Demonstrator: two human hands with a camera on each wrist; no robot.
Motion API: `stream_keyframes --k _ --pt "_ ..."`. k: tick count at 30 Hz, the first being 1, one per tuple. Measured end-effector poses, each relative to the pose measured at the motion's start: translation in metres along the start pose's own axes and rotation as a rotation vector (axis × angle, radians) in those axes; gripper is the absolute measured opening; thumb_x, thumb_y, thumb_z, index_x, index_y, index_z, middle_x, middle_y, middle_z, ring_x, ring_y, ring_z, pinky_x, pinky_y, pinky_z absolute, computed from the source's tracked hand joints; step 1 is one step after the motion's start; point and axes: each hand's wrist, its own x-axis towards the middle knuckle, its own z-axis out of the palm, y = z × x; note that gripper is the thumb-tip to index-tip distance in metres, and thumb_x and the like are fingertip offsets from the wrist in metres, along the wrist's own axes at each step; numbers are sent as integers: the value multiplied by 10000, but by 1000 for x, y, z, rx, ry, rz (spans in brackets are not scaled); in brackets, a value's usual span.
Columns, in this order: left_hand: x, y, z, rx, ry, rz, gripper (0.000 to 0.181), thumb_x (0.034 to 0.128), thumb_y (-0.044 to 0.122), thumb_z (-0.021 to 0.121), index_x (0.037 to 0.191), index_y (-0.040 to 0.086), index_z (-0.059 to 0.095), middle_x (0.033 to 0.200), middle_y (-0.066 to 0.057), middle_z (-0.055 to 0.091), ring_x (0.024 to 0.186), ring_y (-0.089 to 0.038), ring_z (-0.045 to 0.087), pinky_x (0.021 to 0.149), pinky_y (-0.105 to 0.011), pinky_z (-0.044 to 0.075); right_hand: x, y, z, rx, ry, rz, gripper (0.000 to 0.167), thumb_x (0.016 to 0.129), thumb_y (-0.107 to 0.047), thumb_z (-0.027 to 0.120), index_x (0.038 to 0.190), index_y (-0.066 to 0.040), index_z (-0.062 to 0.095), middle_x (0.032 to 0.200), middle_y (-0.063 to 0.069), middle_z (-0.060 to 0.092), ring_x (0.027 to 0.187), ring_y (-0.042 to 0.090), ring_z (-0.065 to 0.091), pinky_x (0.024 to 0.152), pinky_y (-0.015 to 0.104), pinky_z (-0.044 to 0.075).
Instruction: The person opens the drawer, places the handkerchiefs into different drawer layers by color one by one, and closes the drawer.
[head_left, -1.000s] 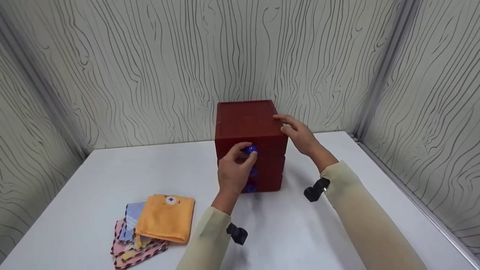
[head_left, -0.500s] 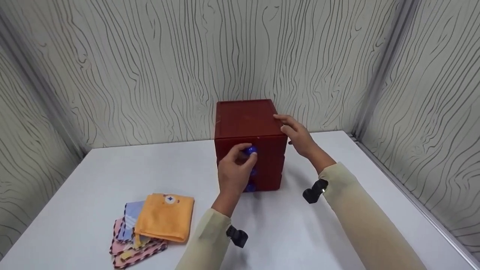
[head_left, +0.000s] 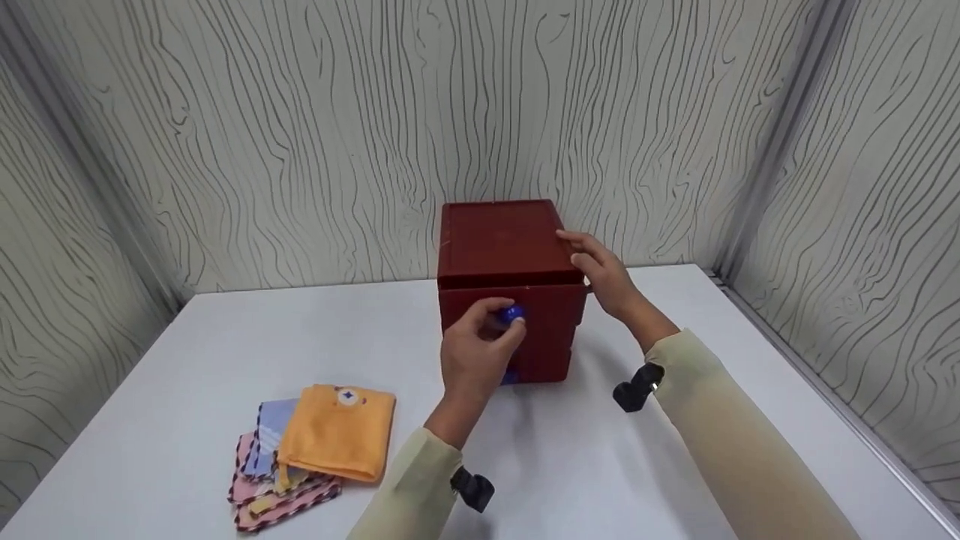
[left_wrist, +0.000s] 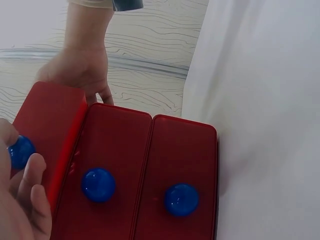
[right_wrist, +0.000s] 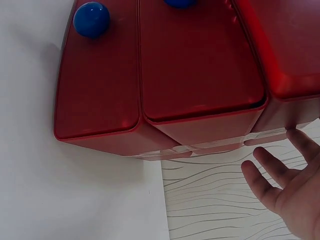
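Note:
A dark red three-drawer box (head_left: pixel 502 236) stands near the back of the table, with round blue knobs down its front. My left hand (head_left: pixel 474 352) pinches the top drawer's blue knob (head_left: pixel 513 313) between thumb and finger. That top drawer (left_wrist: pixel 52 112) sticks out a little past the two drawers below it, leaving a dark gap under the box's lid edge. Against the right side of the box rests my right hand (head_left: pixel 609 277), fingertips at the upper edge. In the right wrist view its fingers (right_wrist: pixel 272 167) are spread and hold nothing.
At the front left lies an orange folded towel (head_left: pixel 337 435) on top of pink, blue and yellow cloths (head_left: pixel 262 487) with striped edging. The white table (head_left: pixel 337 330) meets wood-patterned walls (head_left: pixel 322 150) behind and at both sides.
The top drawer has slid out slightly toward me, the left hand drawing back with its knob. The right hand stays at the box's side. The head view has shifted a little.

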Motion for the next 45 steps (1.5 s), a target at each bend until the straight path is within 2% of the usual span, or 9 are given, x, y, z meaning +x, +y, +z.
stream_keyframes --k 11,17,21,27,36,45 --pt "-16 10 -9 13 -35 21 208 832 313 725 1031 341 671 876 155 692 797 -35 619 733 -230 541 -1 2 0 -13 31 -22 456 998 -210 363 1450 -198 423 1407 118 506 1003 168 582 672 342 524" --pt "-23 15 -15 28 -46 58 212 828 297 734 1032 315 680 858 145 703 773 -31 622 727 -224 543 -2 1 1 -30 31 -28 460 998 -215 356 1455 -200 414 1388 127 514 996 149 597 668 334 535" --pt "-28 17 -18 22 -65 65 220 825 290 738 1037 307 682 910 145 717 792 -18 636 752 -207 544 -6 -6 1 -38 27 -15 464 1001 -196 343 1461 -183 402 1378 133 518 969 138 593 654 334 522" --pt "-36 21 -24 -22 -104 58 226 822 275 745 1037 307 683 953 136 719 817 -24 652 754 -199 547 -14 -24 4 -54 22 -28 485 991 -147 332 1471 -86 370 1409 186 493 955 110 572 658 350 503" --pt "-47 29 -34 -46 -164 63 236 823 255 752 1046 291 679 978 112 721 804 -30 659 745 -197 550 -2 -1 1 -30 41 -29 469 995 -201 355 1460 -193 410 1389 133 511 989 138 585 637 313 513" --pt "-60 38 -37 22 -189 67 207 798 279 773 986 295 687 904 131 724 721 12 637 613 -200 524 -1 3 2 26 29 -50 467 998 -205 361 1461 -172 410 1409 142 486 1060 145 579 689 286 533"
